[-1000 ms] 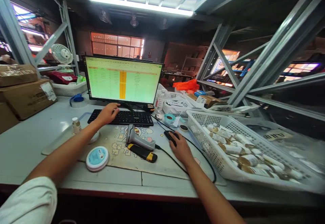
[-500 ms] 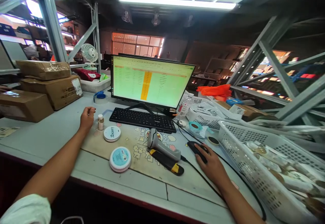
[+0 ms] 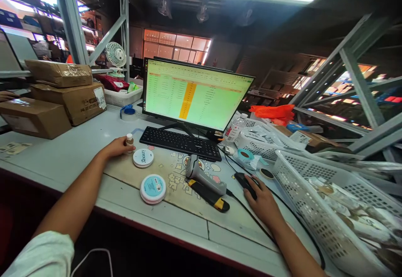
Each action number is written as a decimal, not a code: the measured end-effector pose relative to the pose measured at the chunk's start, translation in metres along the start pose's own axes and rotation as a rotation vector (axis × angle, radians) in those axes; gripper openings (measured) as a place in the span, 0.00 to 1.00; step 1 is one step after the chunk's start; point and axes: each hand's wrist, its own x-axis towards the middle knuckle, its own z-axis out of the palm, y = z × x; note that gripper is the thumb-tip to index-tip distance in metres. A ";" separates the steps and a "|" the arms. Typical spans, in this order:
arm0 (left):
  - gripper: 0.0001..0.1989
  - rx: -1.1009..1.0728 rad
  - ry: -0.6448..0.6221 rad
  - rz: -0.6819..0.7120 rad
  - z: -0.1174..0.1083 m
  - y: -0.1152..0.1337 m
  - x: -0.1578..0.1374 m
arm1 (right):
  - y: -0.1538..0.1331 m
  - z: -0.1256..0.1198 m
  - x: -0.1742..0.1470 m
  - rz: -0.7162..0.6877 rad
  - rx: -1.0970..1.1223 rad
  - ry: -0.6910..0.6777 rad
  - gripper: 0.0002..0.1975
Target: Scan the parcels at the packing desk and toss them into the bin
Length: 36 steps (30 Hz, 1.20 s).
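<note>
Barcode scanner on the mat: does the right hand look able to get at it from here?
Likely yes. The right hand rests on the mouse, to the right of the scanner, and nothing tall stands between them. It would need to leave the mouse and mind the scanner's cable.

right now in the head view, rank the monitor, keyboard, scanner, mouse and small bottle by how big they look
1. Monitor
2. Keyboard
3. Scanner
4. Mouse
5. Small bottle, partly covered, like the mouse
</note>
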 end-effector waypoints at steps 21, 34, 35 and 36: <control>0.42 0.365 -0.252 0.699 0.101 0.096 -0.095 | -0.116 -0.130 0.074 0.757 1.012 0.356 0.24; 0.37 0.533 0.015 0.355 0.053 0.106 -0.060 | -0.071 -0.077 0.042 0.481 0.602 0.118 0.18; 0.40 0.604 -0.072 0.251 0.050 0.107 -0.056 | -0.063 -0.067 0.042 0.426 0.501 0.127 0.19; 0.44 0.658 -0.155 0.164 0.049 0.109 -0.054 | -0.054 -0.057 0.041 0.382 0.416 0.140 0.20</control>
